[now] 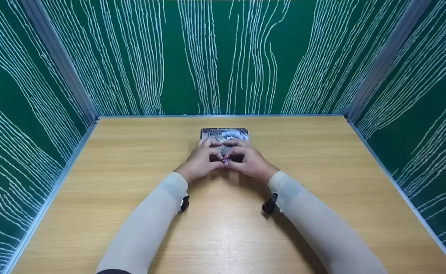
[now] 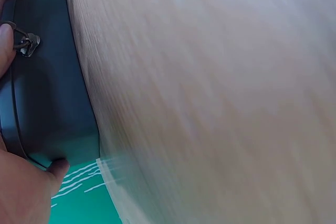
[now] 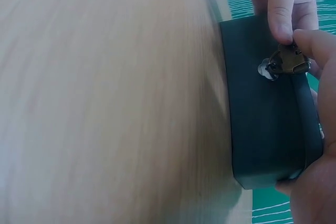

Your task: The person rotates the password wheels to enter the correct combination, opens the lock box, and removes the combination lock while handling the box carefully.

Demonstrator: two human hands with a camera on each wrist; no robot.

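Observation:
A dark box [image 1: 230, 133] with a picture-patterned lid rests on the table, its plain front side showing in both wrist views. My left hand [image 1: 202, 162] holds the box from the left, fingers bent over the lid. From the other side my right hand [image 1: 251, 163] grips it in the same way. Both thumbs meet at the metal latch [image 3: 290, 60] on the front; the tips touch or nearly touch it. In the left wrist view the latch [image 2: 29, 44] is partly covered by a thumb. Much of the lid is hidden under the hands.
The wooden table [image 1: 223, 228] reaches to green walls [image 1: 238, 57] with white wavy lines at the back and both sides. Grey metal posts [image 1: 61, 57] stand at the back corners. Dark wrist devices [image 1: 269, 204] are on both sleeves.

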